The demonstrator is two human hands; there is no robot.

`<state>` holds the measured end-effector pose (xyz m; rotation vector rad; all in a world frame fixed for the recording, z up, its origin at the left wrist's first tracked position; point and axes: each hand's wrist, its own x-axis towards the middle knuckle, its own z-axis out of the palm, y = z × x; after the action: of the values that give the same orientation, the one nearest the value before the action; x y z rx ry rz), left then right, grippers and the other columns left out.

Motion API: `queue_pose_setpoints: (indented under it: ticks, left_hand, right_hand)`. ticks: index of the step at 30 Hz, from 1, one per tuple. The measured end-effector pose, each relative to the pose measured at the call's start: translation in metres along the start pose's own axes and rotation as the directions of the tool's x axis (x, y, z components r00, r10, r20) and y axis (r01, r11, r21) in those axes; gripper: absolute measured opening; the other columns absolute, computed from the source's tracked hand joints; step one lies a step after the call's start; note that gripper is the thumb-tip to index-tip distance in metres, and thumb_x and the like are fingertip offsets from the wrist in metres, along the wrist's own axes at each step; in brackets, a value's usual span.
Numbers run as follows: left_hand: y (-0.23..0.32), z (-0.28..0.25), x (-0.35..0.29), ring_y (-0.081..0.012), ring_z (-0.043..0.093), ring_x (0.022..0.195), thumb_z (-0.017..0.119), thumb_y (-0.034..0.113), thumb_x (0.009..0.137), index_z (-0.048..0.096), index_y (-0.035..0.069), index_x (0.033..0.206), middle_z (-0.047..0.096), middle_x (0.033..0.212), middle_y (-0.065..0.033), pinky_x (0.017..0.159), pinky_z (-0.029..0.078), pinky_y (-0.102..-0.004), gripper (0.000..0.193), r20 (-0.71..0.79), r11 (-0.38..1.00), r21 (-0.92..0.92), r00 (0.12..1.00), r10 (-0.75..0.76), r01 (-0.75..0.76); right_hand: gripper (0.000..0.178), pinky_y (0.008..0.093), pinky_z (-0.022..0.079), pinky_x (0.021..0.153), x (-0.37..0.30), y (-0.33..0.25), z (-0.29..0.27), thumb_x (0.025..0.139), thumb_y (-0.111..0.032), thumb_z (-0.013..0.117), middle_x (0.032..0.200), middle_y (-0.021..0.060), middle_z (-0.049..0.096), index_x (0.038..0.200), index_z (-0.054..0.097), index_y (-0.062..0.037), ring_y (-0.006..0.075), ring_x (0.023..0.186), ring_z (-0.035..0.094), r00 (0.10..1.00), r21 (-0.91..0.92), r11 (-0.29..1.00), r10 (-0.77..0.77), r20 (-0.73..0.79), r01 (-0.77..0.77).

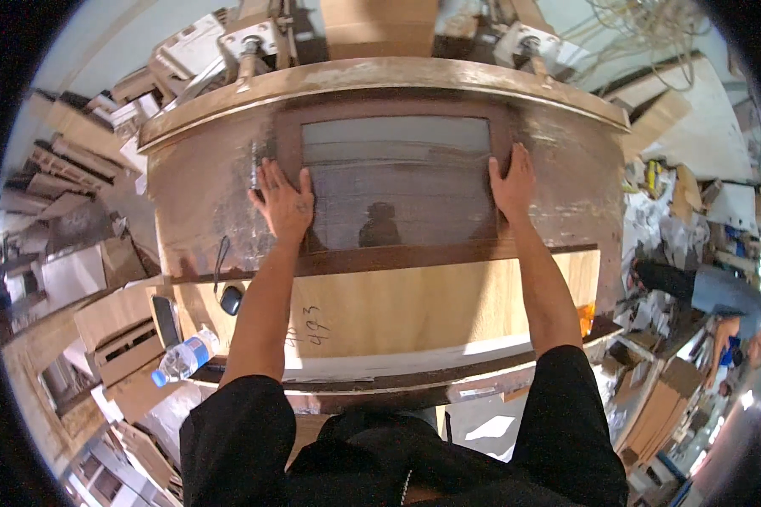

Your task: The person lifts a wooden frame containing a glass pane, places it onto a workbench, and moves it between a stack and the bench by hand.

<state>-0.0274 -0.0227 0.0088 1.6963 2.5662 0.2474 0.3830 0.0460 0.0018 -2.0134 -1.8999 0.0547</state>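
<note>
A brown framed panel with a glossy, glass-like centre point(397, 186) lies flat on the worn brown worktable point(203, 186). My left hand point(284, 203) rests on the left side of its frame, fingers spread and pointing away from me. On the opposite side, my right hand point(513, 182) lies on the frame with its thumb apart from the fingers. Neither hand is wrapped round anything. Along the near side of the panel runs a pale wooden board point(414, 300) with handwriting on it, and both forearms reach over it.
A wooden rail point(380, 74) borders the table's far edge, with metal clamp fittings point(252, 46) behind it. Near the left end are a water bottle point(184, 358), a phone point(165, 319) and a small black corded object point(231, 299). Wood scraps surround the table; another person point(727, 291) is at right.
</note>
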Motion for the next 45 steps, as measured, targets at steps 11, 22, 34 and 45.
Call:
queue_pose_setpoints:
  ticks: [11, 22, 34, 45]
  left_hand:
    - [0.004, 0.002, 0.002, -0.0275, 0.018, 0.142, 0.030, 0.054, 0.095, 0.029, -0.004, 0.142, 0.023, 0.152, -0.0128, 0.111, 0.009, -0.0554, 0.074, -0.020, 1.000, 0.001, 1.000, 0.000, 0.000]
    - [0.006, 0.000, -0.001, -0.0281, 0.018, 0.142, 0.031, 0.053, 0.095, 0.028, -0.002, 0.142, 0.023, 0.152, -0.0138, 0.111, 0.011, -0.0552, 0.072, 0.004, 1.000, -0.018, 1.000, -0.005, 0.005]
    - [0.002, -0.004, -0.001, -0.0286, 0.018, 0.141, 0.030, 0.050, 0.097, 0.028, -0.004, 0.142, 0.024, 0.152, -0.0149, 0.111, 0.012, -0.0556, 0.070, 0.000, 0.999, 0.034, 1.000, 0.000, 0.000]
    - [0.007, -0.004, 0.002, -0.0270, 0.017, 0.142, 0.033, 0.049, 0.096, 0.030, -0.003, 0.141, 0.025, 0.151, -0.0141, 0.112, 0.011, -0.0543, 0.069, -0.030, 0.999, 0.035, 0.999, 0.014, -0.013]
  right_hand:
    - [0.066, 0.0481, 0.029, 0.107, 0.002, 0.008, 0.003, 0.089, -0.044, 0.052, 0.140, 0.0213, 0.041, 0.135, 0.039, 0.0017, 0.0364, 0.131, 0.036, 0.998, -0.027, 0.999, -0.041, -0.041, 0.040]
    - [0.070, 0.0495, 0.027, 0.107, 0.002, 0.005, 0.003, 0.089, -0.047, 0.049, 0.144, 0.0181, 0.036, 0.139, 0.034, -0.0005, 0.0352, 0.134, 0.031, 1.000, -0.033, 0.999, 0.015, 0.028, -0.014]
    - [0.072, 0.0555, 0.028, 0.103, 0.009, -0.012, -0.008, 0.090, -0.047, 0.048, 0.142, 0.0241, 0.035, 0.143, 0.027, -0.0027, 0.0418, 0.130, 0.033, 0.987, -0.106, 0.993, 0.064, 0.149, -0.048]
    - [0.046, 0.0608, 0.025, 0.103, 0.055, -0.038, 0.032, 0.099, -0.030, 0.038, 0.144, 0.0188, 0.027, 0.138, 0.040, -0.0056, 0.0366, 0.130, 0.030, 0.991, -0.155, 0.979, 0.137, 0.003, -0.135]
